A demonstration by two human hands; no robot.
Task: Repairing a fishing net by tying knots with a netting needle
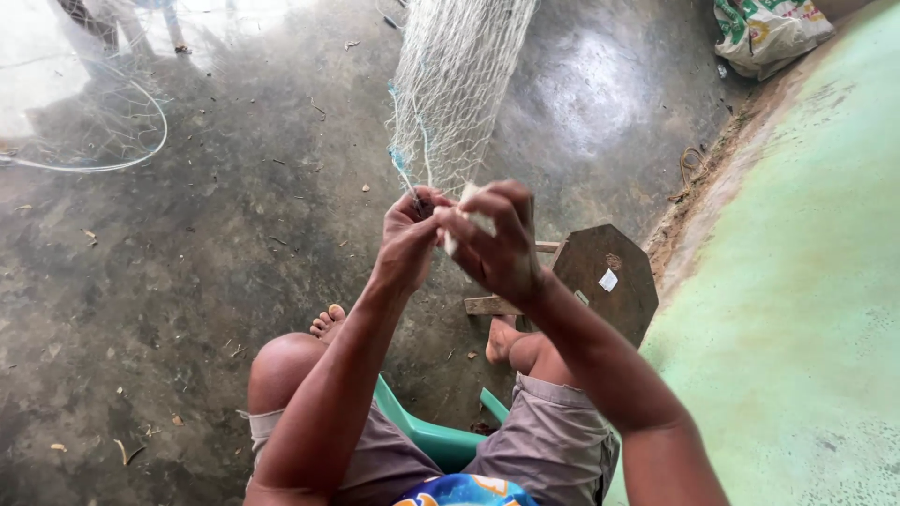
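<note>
Left hand and right hand, raised together, pinch the net.

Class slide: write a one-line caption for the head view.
Seated on a green plastic chair, a person's left hand and right hand pinch a hanging white net above a concrete floor.

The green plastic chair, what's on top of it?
The person sits on the green plastic chair, thighs in grey shorts covering most of the seat. Only its front edge shows between the legs; the rest is hidden.
</note>
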